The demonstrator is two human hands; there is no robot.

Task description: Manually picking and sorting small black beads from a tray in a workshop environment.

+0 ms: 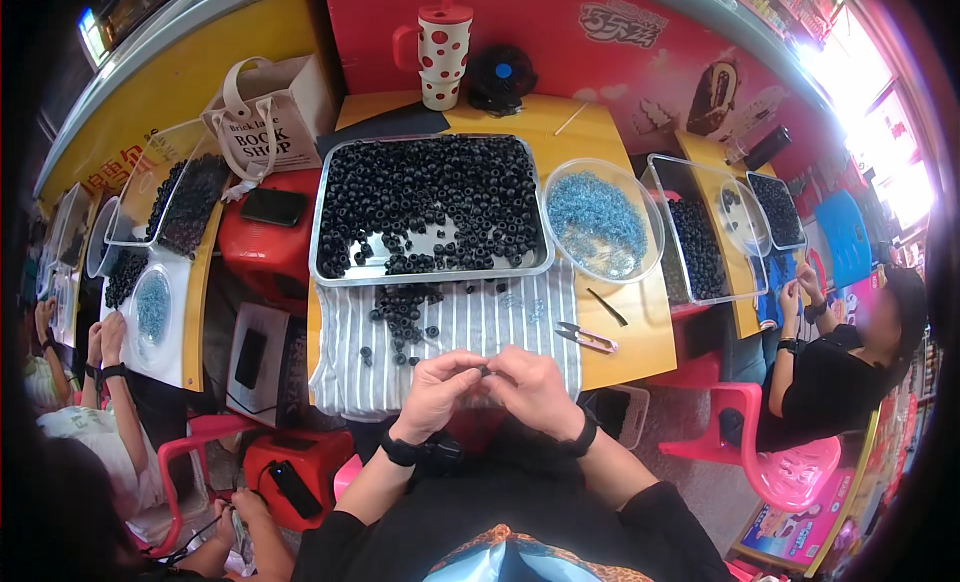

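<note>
Over the near edge of a striped grey-and-white cloth (500, 332), my left hand (438, 394) and my right hand (535, 387) meet with fingertips pinched together. A small dark piece (485, 370) shows between them, mostly hidden by the fingers. Several loose black ring-shaped pieces (395, 317) lie on the cloth, just beyond my left hand. Past them stands a metal tray (436, 280) heaped with the same black pieces. Right of the tray, a round clear tub (655, 227) holds small translucent blue pieces (595, 217). Thread snips (588, 338) lie to the right of the cloth.
A thin dark tool (606, 307) rests by the tub. At the back stand a red-dotted tumbler (442, 57) and a small black fan (502, 77). A phone (273, 207) lies on a red stool at left, below a tote bag (270, 112). Other people work at both sides.
</note>
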